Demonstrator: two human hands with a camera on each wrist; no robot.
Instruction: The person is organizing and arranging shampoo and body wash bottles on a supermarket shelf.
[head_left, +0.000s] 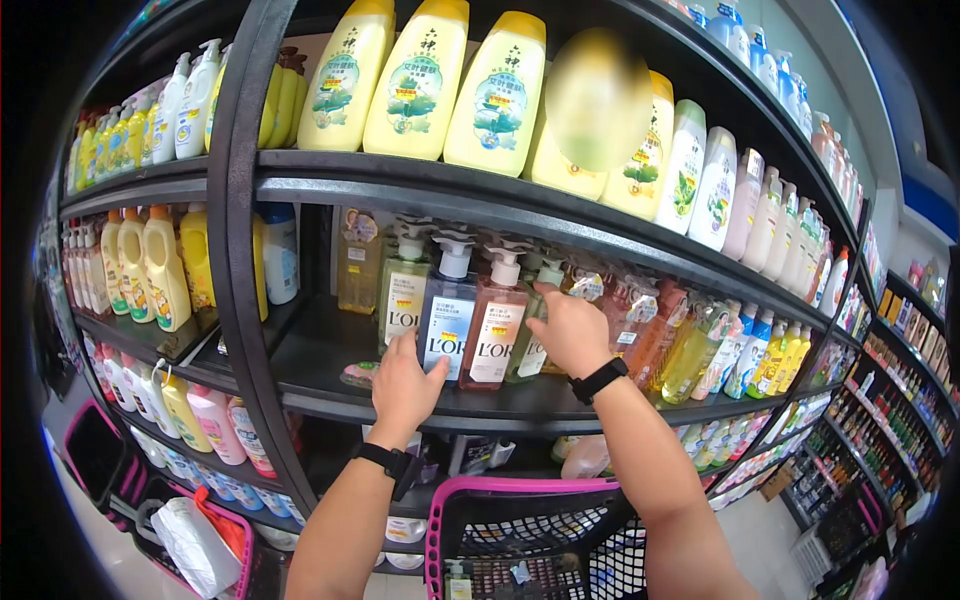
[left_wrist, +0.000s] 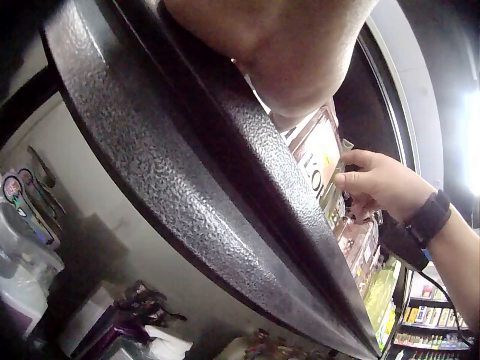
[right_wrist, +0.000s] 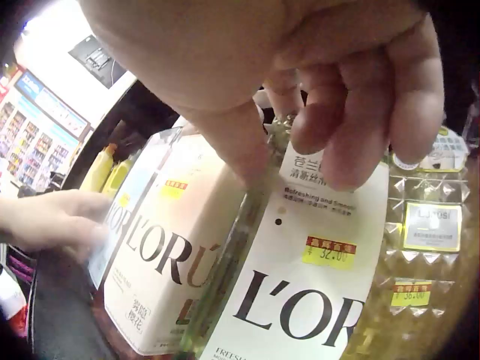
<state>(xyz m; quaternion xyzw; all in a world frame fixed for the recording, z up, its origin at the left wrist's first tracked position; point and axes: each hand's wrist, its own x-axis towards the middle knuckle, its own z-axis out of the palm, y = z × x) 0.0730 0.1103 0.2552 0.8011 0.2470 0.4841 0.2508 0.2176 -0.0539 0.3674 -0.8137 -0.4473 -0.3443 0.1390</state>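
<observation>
Four pump bottles with white L'OR labels stand side by side on the middle shelf in the head view. They are a green bottle (head_left: 405,275), a blue bottle (head_left: 446,315), a pink bottle (head_left: 494,325) and a second green bottle (right_wrist: 300,255) at the right. My left hand (head_left: 405,388) is at the lower front of the left green and blue bottles, fingers fairly straight, thumb over the blue one. With its thumb on one side and fingers over the front, my right hand (head_left: 572,330) grips the right green bottle near its top. Black bands circle both wrists.
A black shelf edge (head_left: 450,412) runs below the bottles. More pump bottles (head_left: 640,325) crowd the right, and yellow bottles (head_left: 415,85) line the shelf above. A black basket with a pink rim (head_left: 530,485) sits below my arms. A shelf post (head_left: 240,200) rises at left.
</observation>
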